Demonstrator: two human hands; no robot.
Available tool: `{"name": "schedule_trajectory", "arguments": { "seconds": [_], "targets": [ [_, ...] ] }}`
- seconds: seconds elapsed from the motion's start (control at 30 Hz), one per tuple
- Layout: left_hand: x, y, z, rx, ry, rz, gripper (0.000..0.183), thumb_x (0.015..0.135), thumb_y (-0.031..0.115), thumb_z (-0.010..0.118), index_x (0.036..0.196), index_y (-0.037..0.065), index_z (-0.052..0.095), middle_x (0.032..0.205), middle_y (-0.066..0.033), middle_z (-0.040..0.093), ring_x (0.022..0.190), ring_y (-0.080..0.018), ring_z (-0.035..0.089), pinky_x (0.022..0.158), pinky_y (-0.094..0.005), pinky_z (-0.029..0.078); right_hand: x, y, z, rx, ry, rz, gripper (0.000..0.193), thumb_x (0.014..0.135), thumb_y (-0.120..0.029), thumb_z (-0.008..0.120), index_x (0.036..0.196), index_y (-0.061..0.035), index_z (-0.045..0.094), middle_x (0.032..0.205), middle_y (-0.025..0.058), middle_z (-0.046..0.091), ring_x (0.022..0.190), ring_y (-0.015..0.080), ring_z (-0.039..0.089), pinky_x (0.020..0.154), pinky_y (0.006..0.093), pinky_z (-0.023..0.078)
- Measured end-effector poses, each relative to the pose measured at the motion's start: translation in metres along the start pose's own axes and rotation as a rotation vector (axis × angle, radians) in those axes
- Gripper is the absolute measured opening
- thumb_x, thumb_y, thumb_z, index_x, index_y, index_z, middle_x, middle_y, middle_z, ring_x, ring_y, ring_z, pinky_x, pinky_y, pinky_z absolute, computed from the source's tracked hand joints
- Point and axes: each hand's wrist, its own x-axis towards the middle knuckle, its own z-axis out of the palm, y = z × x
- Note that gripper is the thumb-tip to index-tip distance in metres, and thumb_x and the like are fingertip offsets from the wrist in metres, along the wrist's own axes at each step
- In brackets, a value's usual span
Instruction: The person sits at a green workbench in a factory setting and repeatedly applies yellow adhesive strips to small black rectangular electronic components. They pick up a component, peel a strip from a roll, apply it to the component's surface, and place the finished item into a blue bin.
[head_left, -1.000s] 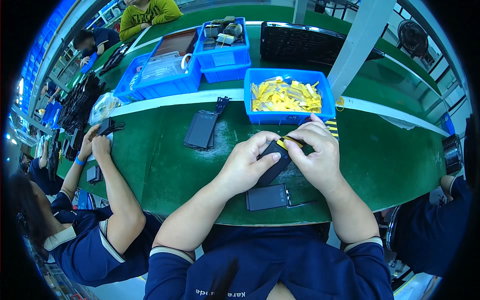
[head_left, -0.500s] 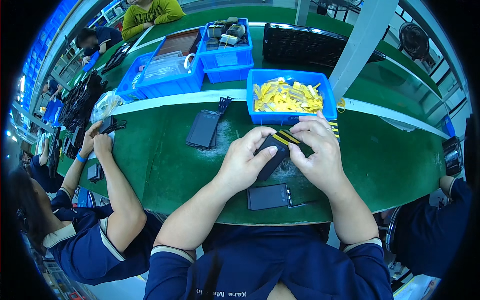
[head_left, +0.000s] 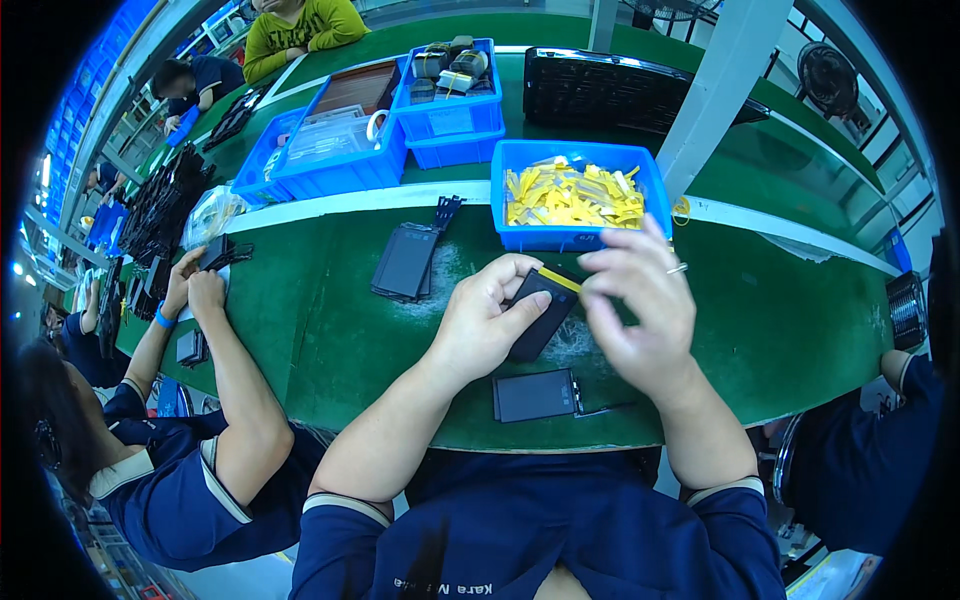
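Note:
My left hand (head_left: pixel 488 318) grips a flat black rectangular pack (head_left: pixel 540 325), thumb on its face and fingers at the far edge. The pack is tilted above the green table, with a yellow strip (head_left: pixel 558 278) across its upper end. Just right of that end, my right hand (head_left: pixel 640 305) is raised and blurred by motion, so what its fingers hold, if anything, cannot be made out. Another flat pack with thin leads (head_left: pixel 535 395) lies near the table's front edge. Further left sits a small stack of such packs (head_left: pixel 403 262), leads pointing away.
Beyond my hands stands a blue bin (head_left: pixel 575 241) heaped with yellow strips (head_left: pixel 570 197). More blue bins (head_left: pixel 345 175) are at the back left. A grey post (head_left: pixel 722 100) rises at the right. At left, a co-worker's hands (head_left: pixel 200 285) handle black parts.
My right hand has pulled back from the pack and turned. The black-and-yellow striped piece at its fingers no longer shows there. My left hand has barely moved.

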Motion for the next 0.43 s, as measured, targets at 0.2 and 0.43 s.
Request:
{"name": "schedule_trajectory", "arguments": {
  "seconds": [0.2,0.43],
  "targets": [
    [0.000,-0.002,0.001,-0.036,0.032,0.154,0.026,0.091,0.003,0.058,0.116,-0.001,0.049,0.098,-0.0047,0.065,0.090,-0.0067,0.058,0.080,-0.0220,0.046,-0.007,-0.004,0.012,0.024,-0.033,-0.010,0.020,0.065,0.001,0.073,0.080,-0.0066,0.062,0.094,0.0072,0.067,0.103,0.0289,0.061,0.102,0.0544,0.037],
    [-0.005,0.007,0.005,0.113,0.020,0.217,0.037,0.092,0.005,0.059,0.126,0.001,0.046,0.107,-0.0068,0.063,0.095,-0.0074,0.056,0.082,-0.0226,0.045,-0.001,0.002,0.000,0.141,-0.170,0.036,0.018,0.066,0.001,0.072,0.079,-0.0068,0.061,0.089,0.0083,0.063,0.095,0.0279,0.061,0.103,0.0553,0.036]
  ]
}}
